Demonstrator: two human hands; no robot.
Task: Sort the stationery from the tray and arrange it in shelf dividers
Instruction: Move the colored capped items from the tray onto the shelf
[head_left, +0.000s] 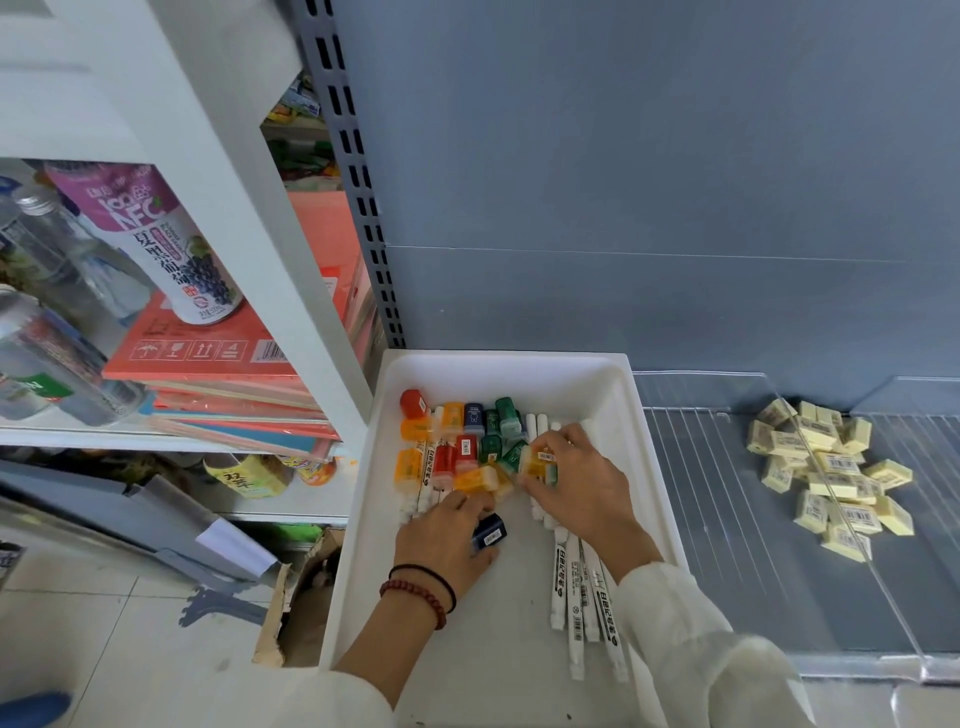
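You face a grey metal shelf (727, 545) with a blue-grey back panel (623, 182); clear plastic dividers (896, 608) cross it. At its left end sits the white plastic tray (498, 358). In it are roughly fourteen small coloured blocks (466, 452), red, orange, green and dark blue, clustered toward the tray's far left corner over white markers (576, 587) that overlap too much to count. Your left hand (447, 545) curls round a dark blue block (489, 530) near the tray's middle. Your right hand (582, 483) pinches an orange block (540, 462) beside the cluster. Toward the shelf's right edge, some two dozen pale yellow erasers (831, 467) lie in a loose pile straddling a divider.
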